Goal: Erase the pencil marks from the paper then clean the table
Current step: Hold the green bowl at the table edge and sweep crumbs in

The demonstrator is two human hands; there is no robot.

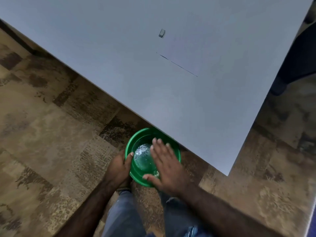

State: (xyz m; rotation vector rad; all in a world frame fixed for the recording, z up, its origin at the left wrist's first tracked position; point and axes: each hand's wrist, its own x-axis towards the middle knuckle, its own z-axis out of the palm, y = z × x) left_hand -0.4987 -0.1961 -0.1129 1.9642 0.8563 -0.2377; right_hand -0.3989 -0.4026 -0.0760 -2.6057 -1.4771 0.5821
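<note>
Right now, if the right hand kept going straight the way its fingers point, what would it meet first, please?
Probably the far rim of the green bowl, then the table edge above it; depth is unclear. The right hand hovers flat over the bowl.

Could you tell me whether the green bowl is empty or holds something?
Not empty: small dark specks, likely eraser crumbs, lie on the bottom of the green bowl, held below the table edge.

The scene is dim and flat, with soft, diffuse light and a cool grey-blue cast across the table (119,57). Shadows are weak: only a thin dark line marks 1 edge of the paper (188,53), which nearly blends into the tabletop. A pale sheen glints inside the green bowl (135,170). The right hand (166,165) looks slightly smeared, perhaps motion blur. Wide-angle distortion bends the edges, and the floor (42,134) is soft and grainy.
</note>
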